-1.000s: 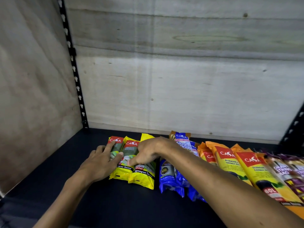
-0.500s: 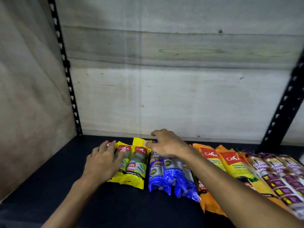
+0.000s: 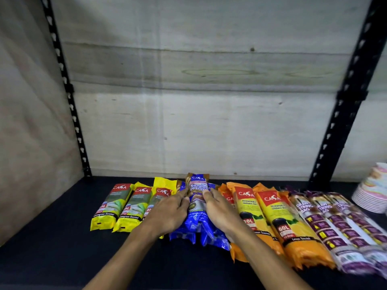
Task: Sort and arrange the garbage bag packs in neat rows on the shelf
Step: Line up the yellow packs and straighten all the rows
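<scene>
At twelve o'clock on the shelf (image 3: 62,258), your left hand (image 3: 170,212) and right hand (image 3: 219,212) pinch the blue pack (image 3: 198,192) — tug unevenly and slippery neighbours skew.

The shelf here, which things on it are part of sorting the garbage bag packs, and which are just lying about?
Part of the job:
yellow lemongrass garbage bag packs
blue glossy garbage bag packs, with the left hand and right hand on them
orange degradable garbage bag packs
purple drawstring garbage bag packs
dark shelf board

Just lying about:
stack of pastel paper cups
</scene>
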### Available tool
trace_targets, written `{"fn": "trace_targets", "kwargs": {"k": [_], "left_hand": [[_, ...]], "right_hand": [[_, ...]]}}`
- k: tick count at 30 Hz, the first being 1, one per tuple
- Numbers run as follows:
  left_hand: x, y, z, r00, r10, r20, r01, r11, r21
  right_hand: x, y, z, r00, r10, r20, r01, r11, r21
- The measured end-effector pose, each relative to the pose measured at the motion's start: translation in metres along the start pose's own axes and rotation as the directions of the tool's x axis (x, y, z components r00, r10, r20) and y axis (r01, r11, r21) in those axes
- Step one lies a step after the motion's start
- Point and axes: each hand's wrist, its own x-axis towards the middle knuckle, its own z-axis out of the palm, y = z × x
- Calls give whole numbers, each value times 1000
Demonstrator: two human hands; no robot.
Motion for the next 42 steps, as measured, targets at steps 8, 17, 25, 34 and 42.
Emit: {"fn": "trace_targets", "kwargs": {"k": [8, 17, 25, 34, 42], "left_hand": [[1, -2, -4, 997, -39, 62, 45, 995, -89], [-26, 69, 6, 920, 388, 55, -386, 873, 299], [-22, 105, 50, 857, 366, 363, -493, 787, 371], [-23, 116, 76, 873, 340, 349, -469, 779, 415], [-15, 117, 80, 880, 321, 349, -445, 815, 372]], "right_hand": [[1, -4, 0, 999, 0, 42, 1, 1000, -18], [-37, 3, -113, 979, -122, 165, 182, 890, -417], [-63, 65, -183, 909, 185, 374, 208, 577, -790], [-55, 92, -186, 930, 48, 363, 286, 524, -802], [-49, 90, -185, 936, -7, 352, 307, 507, -806]]}}
